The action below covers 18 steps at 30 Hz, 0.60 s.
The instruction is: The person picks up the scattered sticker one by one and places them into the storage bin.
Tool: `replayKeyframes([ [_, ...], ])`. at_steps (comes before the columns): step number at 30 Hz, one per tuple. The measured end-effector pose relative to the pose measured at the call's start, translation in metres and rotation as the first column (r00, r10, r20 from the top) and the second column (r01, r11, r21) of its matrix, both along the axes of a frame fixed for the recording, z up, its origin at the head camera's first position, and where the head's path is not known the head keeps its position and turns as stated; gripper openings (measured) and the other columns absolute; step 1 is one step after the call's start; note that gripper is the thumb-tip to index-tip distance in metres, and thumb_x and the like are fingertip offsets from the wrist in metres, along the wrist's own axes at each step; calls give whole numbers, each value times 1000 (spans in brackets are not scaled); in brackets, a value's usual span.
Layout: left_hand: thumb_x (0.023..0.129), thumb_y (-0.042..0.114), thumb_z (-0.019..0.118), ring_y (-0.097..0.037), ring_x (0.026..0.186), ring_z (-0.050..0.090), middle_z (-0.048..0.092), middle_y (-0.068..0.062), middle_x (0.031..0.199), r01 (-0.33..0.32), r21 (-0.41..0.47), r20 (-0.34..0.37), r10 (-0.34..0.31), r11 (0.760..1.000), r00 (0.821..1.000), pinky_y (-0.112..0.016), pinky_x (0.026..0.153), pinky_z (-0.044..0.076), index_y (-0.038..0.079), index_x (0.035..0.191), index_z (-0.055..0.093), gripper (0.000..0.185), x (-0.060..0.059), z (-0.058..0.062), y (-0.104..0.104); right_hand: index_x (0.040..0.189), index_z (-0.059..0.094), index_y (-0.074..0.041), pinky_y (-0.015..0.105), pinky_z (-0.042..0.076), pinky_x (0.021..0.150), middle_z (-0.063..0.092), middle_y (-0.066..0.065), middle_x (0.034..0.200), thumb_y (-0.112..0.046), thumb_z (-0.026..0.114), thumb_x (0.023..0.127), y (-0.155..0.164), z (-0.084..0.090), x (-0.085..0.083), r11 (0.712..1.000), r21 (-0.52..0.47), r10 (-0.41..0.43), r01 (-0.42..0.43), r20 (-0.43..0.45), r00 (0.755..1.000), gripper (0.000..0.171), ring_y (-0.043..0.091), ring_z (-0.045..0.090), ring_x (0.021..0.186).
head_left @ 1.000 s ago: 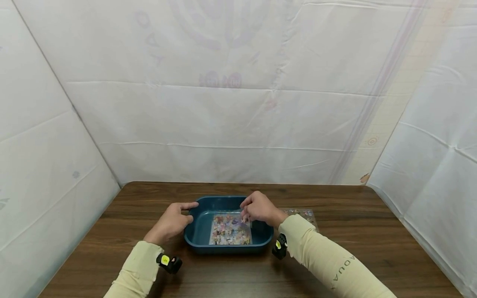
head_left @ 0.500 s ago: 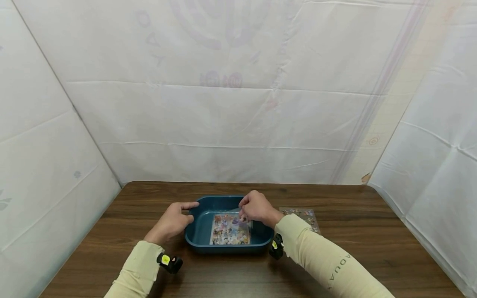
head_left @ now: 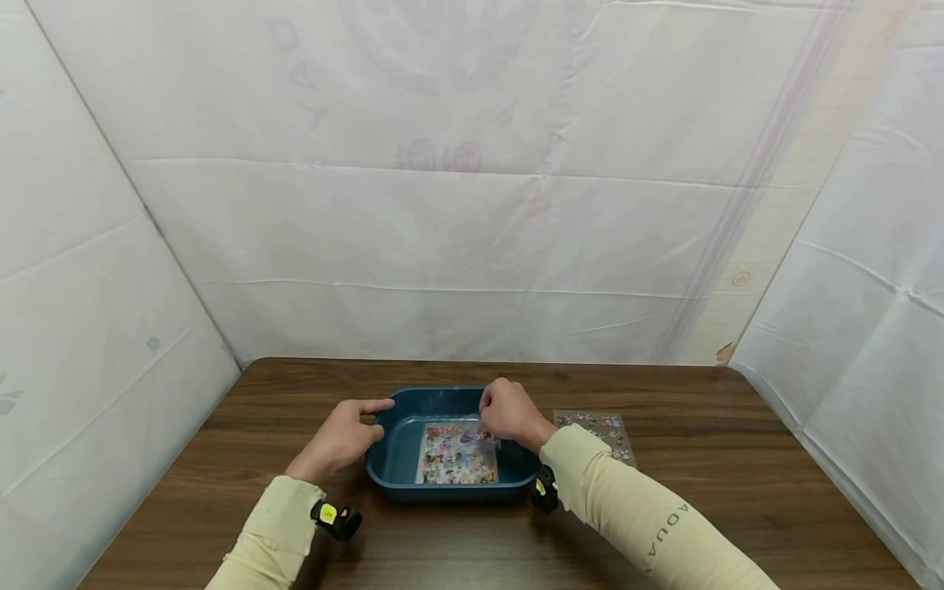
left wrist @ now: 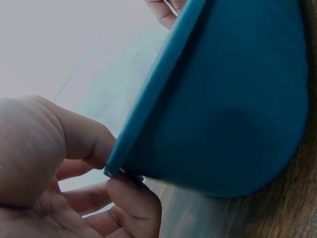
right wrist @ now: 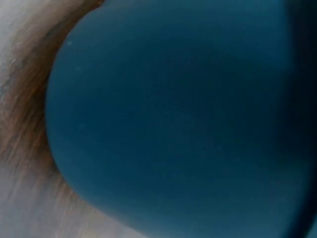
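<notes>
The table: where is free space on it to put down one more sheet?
The table shows bare wood left of the left hand, along the far edge behind the blue tray, and right of the loose sticker sheet. The middle is crowded: the tray, the sticker sheet inside it, and the right hand.

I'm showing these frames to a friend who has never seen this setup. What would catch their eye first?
Probably the dark teal plastic tray at the middle of the brown wooden table, with a colourful sticker sheet lying inside it. The left hand grips the tray's left rim, while the right hand pinches at the sheet's far right corner. A second sticker sheet lies flat on the table to the tray's right.
</notes>
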<state>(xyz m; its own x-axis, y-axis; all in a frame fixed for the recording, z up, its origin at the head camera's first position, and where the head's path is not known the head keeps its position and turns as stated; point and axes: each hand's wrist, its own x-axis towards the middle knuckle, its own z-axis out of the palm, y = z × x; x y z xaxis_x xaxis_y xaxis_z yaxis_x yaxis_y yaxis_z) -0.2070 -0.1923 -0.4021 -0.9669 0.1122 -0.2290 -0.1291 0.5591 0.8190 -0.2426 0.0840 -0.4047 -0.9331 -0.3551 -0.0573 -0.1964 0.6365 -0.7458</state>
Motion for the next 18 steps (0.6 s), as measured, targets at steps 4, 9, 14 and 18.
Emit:
replayKeyframes([
  [4,102,0,50,-12,42,34,68,-22,111,8,2,-16,-8,1000,1000,-29,49,40,5,152,53,51,1,0,0,52,35,-20,28,22,45,28,-7,46,6,46,95,-1,-3,0,999,37,-30,31,-34,999,51,12,21,43],
  [9,102,0,50,-13,43,36,58,-29,138,11,4,-17,-11,1000,1000,-30,50,42,5,152,53,51,0,0,-1,50,34,-20,27,19,44,27,-6,46,6,48,92,-3,-5,0,997,64,-47,51,-62,997,52,12,17,44],
  [14,101,0,50,-12,43,37,59,-27,136,0,5,-8,0,1000,1000,-31,51,44,5,152,53,51,0,0,0,48,39,-20,26,21,40,34,-6,42,4,52,92,-4,-5,2,992,97,-74,82,-86,994,52,11,33,36],
  [18,101,0,50,-12,43,37,60,-26,132,-5,5,-9,5,1000,1000,-30,51,44,5,152,53,51,0,-1,0,47,43,-20,25,23,39,37,-6,41,3,54,92,-5,-5,2,986,136,-87,102,-113,990,52,12,38,36],
])
